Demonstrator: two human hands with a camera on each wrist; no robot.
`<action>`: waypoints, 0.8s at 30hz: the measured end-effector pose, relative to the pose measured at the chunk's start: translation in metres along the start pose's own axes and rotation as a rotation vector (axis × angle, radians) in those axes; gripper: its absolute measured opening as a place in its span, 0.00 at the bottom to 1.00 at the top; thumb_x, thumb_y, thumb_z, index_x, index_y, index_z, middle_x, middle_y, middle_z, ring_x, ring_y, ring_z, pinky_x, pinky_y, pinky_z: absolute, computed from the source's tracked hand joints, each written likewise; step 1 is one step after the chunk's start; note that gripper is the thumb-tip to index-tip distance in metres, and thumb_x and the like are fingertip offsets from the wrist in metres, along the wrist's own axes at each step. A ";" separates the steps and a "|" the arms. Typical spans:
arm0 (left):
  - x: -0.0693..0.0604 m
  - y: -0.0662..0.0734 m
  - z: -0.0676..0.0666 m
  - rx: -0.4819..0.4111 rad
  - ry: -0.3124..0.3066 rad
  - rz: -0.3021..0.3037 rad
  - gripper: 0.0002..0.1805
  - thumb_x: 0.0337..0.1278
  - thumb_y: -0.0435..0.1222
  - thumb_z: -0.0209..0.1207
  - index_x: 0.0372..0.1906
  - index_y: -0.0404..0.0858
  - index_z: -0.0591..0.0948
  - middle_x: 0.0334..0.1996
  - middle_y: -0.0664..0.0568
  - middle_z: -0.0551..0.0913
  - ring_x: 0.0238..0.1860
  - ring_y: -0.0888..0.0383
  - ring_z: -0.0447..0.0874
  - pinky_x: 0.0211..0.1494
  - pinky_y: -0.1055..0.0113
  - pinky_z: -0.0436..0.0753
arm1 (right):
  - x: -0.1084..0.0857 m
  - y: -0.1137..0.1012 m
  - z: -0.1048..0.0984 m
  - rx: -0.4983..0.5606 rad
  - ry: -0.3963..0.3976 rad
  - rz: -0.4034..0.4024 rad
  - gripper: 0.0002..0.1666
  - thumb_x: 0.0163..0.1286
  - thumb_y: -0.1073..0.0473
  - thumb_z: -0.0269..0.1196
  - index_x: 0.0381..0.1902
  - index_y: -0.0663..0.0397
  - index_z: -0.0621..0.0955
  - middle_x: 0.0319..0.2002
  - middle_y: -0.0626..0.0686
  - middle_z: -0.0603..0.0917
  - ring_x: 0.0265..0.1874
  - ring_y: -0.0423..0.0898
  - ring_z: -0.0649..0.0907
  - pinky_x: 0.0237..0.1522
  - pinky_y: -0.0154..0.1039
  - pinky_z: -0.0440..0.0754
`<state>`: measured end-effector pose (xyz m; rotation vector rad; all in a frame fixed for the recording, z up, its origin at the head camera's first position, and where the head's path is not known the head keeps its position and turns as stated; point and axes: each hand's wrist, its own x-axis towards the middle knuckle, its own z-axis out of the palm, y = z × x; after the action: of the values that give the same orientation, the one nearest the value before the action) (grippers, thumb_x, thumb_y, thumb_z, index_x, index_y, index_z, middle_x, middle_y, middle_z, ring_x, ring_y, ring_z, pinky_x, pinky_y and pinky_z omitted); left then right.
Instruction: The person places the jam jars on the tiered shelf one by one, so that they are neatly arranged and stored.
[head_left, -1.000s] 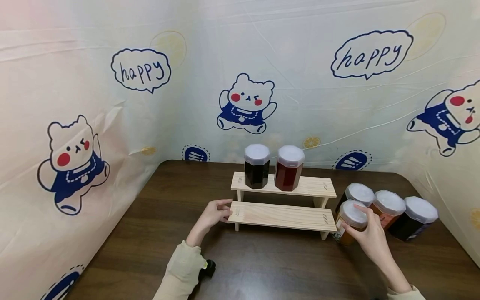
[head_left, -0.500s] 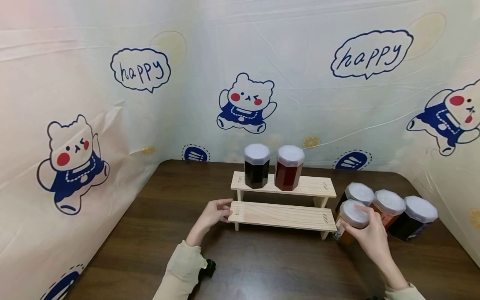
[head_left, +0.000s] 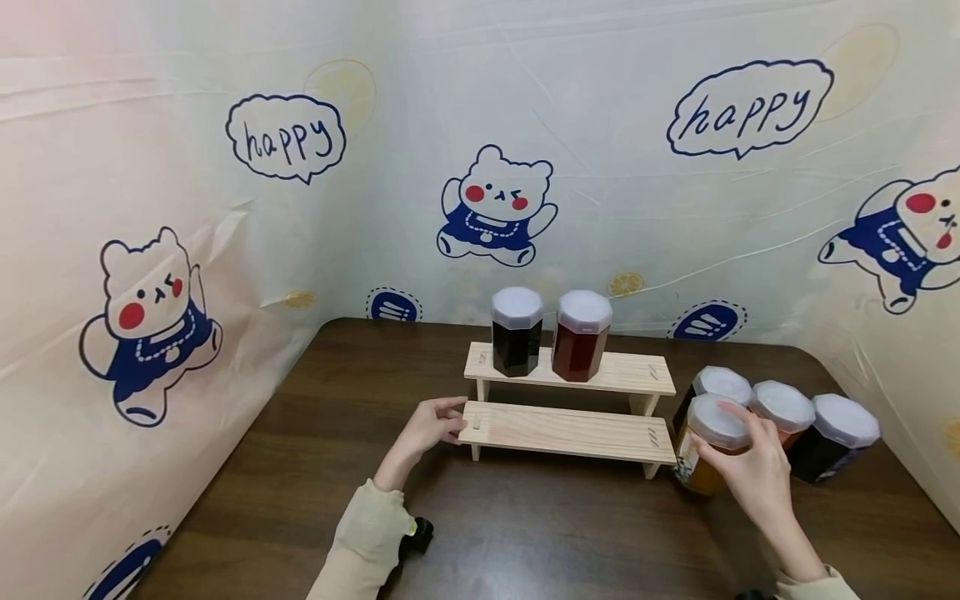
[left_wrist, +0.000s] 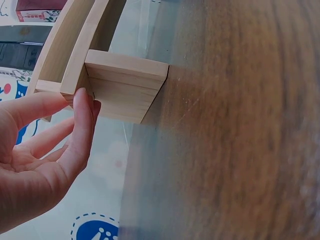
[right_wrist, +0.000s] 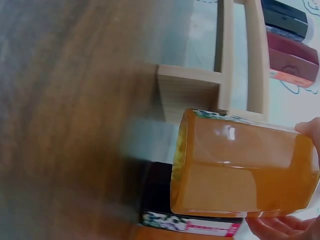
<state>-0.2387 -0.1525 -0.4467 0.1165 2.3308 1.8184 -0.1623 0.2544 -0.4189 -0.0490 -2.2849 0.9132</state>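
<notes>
My right hand (head_left: 757, 471) grips an amber-filled jar (head_left: 703, 471) by its white lid (head_left: 718, 421), thumb on one side and fingers on the other. In the right wrist view the base of this amber jar (right_wrist: 240, 165) shows, and it seems slightly lifted and tilted. It is close to the right end of a two-step wooden rack (head_left: 570, 429). My left hand (head_left: 427, 429) pinches the left end of the lower step; in the left wrist view, the thumb and a finger of this hand (left_wrist: 47, 150) touch the board's corner.
On the upper step stand a black jar (head_left: 515, 346) and a dark red jar (head_left: 577, 354). Behind and right of the held jar are another dark jar (head_left: 722, 383), an orange jar (head_left: 782, 407) and a black jar (head_left: 821, 450). A printed curtain (head_left: 390, 208) surrounds the brown table (head_left: 540, 525).
The right hand has raised the amber jar a little and shifted it slightly right. My left hand keeps its place on the rack. The head view has moved very slightly.
</notes>
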 end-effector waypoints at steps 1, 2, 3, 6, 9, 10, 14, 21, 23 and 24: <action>0.000 0.000 0.000 0.002 0.001 -0.001 0.23 0.49 0.22 0.55 0.55 0.25 0.70 0.30 0.41 0.79 0.23 0.58 0.78 0.28 0.62 0.83 | 0.001 0.000 -0.001 0.005 0.001 0.000 0.35 0.34 0.66 0.73 0.46 0.59 0.76 0.39 0.66 0.71 0.40 0.60 0.71 0.38 0.56 0.67; 0.000 0.000 0.000 0.004 0.001 -0.004 0.23 0.49 0.23 0.55 0.55 0.25 0.70 0.30 0.41 0.79 0.23 0.58 0.78 0.28 0.62 0.82 | 0.001 0.007 0.000 0.008 0.017 -0.012 0.35 0.34 0.65 0.74 0.47 0.56 0.77 0.39 0.64 0.72 0.41 0.58 0.71 0.40 0.54 0.68; 0.000 0.000 0.000 0.005 -0.002 -0.004 0.23 0.49 0.23 0.55 0.55 0.25 0.70 0.30 0.41 0.79 0.23 0.58 0.78 0.28 0.62 0.82 | 0.001 0.014 0.001 0.004 0.031 -0.023 0.36 0.33 0.63 0.74 0.47 0.53 0.77 0.40 0.64 0.72 0.42 0.57 0.72 0.40 0.51 0.69; 0.000 -0.001 0.000 0.004 -0.004 -0.002 0.24 0.49 0.22 0.55 0.55 0.25 0.70 0.29 0.42 0.79 0.23 0.58 0.78 0.28 0.62 0.83 | 0.004 0.020 0.000 -0.001 0.061 -0.058 0.37 0.32 0.60 0.75 0.47 0.48 0.78 0.39 0.62 0.73 0.40 0.54 0.72 0.37 0.47 0.69; -0.003 0.003 0.000 -0.001 -0.003 -0.004 0.23 0.49 0.22 0.55 0.55 0.25 0.70 0.29 0.43 0.79 0.22 0.57 0.78 0.30 0.59 0.83 | 0.005 0.000 -0.010 -0.034 0.064 -0.059 0.37 0.31 0.61 0.75 0.47 0.50 0.78 0.36 0.60 0.73 0.33 0.48 0.71 0.29 0.40 0.66; -0.006 0.007 0.000 0.000 -0.001 -0.003 0.23 0.49 0.22 0.54 0.54 0.25 0.70 0.29 0.42 0.79 0.23 0.57 0.78 0.30 0.59 0.83 | 0.005 -0.011 -0.015 -0.037 0.056 -0.048 0.36 0.32 0.62 0.75 0.46 0.52 0.78 0.36 0.60 0.73 0.31 0.44 0.70 0.28 0.39 0.65; -0.016 0.021 0.002 0.004 -0.004 0.006 0.22 0.49 0.21 0.54 0.54 0.23 0.70 0.29 0.40 0.79 0.23 0.56 0.78 0.30 0.60 0.83 | 0.007 -0.035 -0.027 -0.048 0.046 -0.018 0.36 0.33 0.65 0.74 0.46 0.57 0.78 0.37 0.62 0.74 0.30 0.43 0.68 0.26 0.35 0.61; -0.020 0.026 0.002 0.000 -0.007 0.017 0.22 0.48 0.20 0.52 0.53 0.21 0.69 0.30 0.37 0.79 0.24 0.57 0.78 0.29 0.62 0.83 | 0.015 -0.047 -0.029 -0.016 0.043 -0.034 0.37 0.33 0.66 0.74 0.48 0.57 0.77 0.41 0.63 0.75 0.38 0.54 0.71 0.32 0.36 0.62; -0.020 0.027 0.002 0.000 -0.009 0.015 0.23 0.48 0.20 0.52 0.54 0.21 0.68 0.30 0.37 0.79 0.23 0.57 0.78 0.29 0.61 0.83 | 0.018 -0.049 -0.028 -0.003 0.044 -0.043 0.37 0.33 0.66 0.73 0.48 0.56 0.77 0.42 0.63 0.75 0.39 0.54 0.71 0.33 0.34 0.62; -0.020 0.027 0.001 0.000 -0.008 0.013 0.23 0.49 0.20 0.52 0.54 0.21 0.68 0.30 0.38 0.79 0.23 0.57 0.78 0.30 0.61 0.83 | 0.020 -0.050 -0.028 0.005 0.046 -0.050 0.37 0.33 0.67 0.73 0.48 0.56 0.77 0.42 0.62 0.75 0.39 0.53 0.71 0.33 0.33 0.63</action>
<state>-0.2204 -0.1480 -0.4190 0.1386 2.3303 1.8201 -0.1510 0.2386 -0.3619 -0.0098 -2.2316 0.8831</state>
